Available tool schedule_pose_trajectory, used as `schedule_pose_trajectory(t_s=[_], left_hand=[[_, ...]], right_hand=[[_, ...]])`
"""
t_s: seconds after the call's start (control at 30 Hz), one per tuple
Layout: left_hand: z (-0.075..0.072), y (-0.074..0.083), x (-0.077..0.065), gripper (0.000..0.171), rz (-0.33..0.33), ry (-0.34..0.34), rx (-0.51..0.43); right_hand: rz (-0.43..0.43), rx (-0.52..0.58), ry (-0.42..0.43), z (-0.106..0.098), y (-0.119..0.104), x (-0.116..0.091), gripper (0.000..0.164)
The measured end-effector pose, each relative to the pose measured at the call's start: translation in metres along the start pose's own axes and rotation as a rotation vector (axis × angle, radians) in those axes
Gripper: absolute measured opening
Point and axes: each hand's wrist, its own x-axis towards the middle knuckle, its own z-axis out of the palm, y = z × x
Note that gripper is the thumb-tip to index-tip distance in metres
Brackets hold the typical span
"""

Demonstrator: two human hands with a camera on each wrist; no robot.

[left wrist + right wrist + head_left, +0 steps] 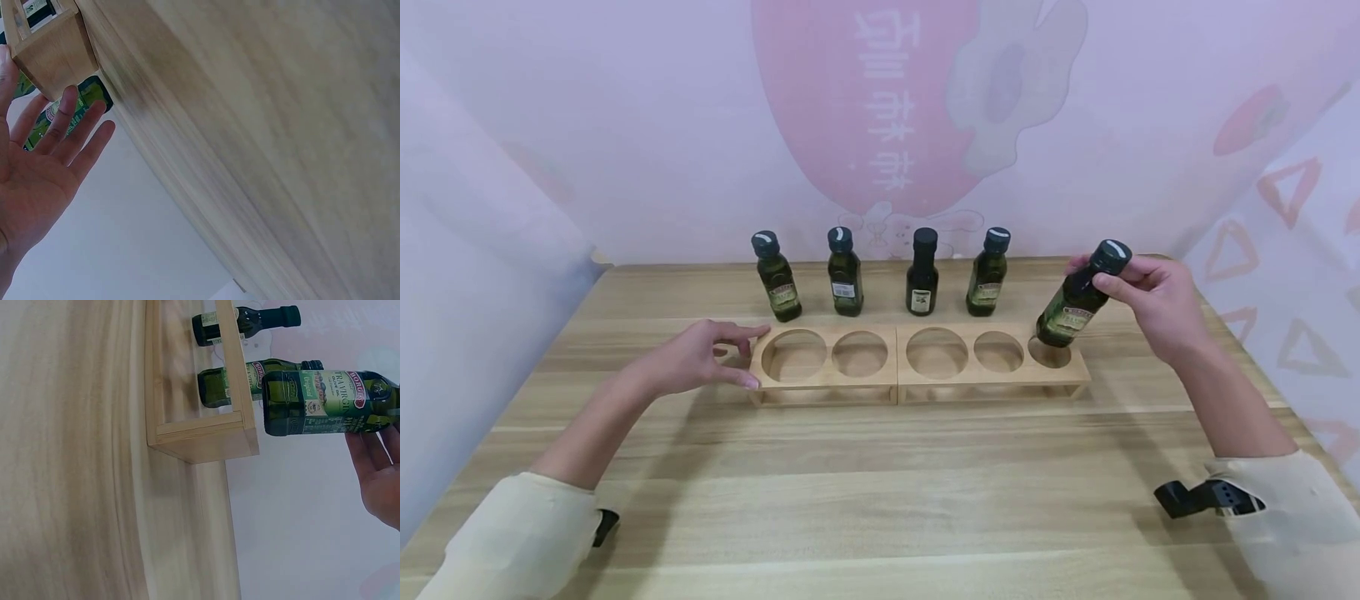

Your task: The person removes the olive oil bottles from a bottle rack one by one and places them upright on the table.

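My right hand (1161,304) grips a dark green olive oil bottle (1072,310) by its neck, tilted over the rightmost hole of a wooden rack (898,358). In the right wrist view that bottle (331,402) is just above the rack's top board (234,356), its base clear of the wood. The rack is two joined sections with several round holes of different sizes. At its left end, my left hand (711,357) touches the side with thumb and fingertips. In the left wrist view the left hand's (47,156) fingers are spread beside the rack's end panel (59,59).
Behind the rack stand several bottles: one at far left (780,279), a second (845,275), a slimmer dark one (922,275) and another (987,275). The wooden table (880,492) meets a patterned backdrop (662,167) behind them.
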Motion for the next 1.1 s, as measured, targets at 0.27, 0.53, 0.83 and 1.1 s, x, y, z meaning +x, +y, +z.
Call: schedule_pose_trajectory(t_s=[0.27, 0.53, 0.83, 1.1], left_hand=[[0.0, 0.0, 0.001, 0.077, -0.002, 0.003, 0.03], [0.0, -0.001, 0.001, 0.077, 0.004, 0.0, 0.023], [0.0, -0.001, 0.001, 0.072, 0.014, 0.009, -0.001], [0.001, -0.003, 0.001, 0.053, 0.024, 0.007, -0.006]], right_hand=[[0.066, -0.042, 0.086, 0.001, -0.002, 0.007, 0.025], [0.086, 0.003, 0.143, 0.004, -0.002, 0.011, 0.024], [0.157, -0.014, 0.221, 0.005, -0.003, 0.018, 0.024], [0.141, 0.018, 0.245, 0.008, -0.001, 0.025, 0.022]])
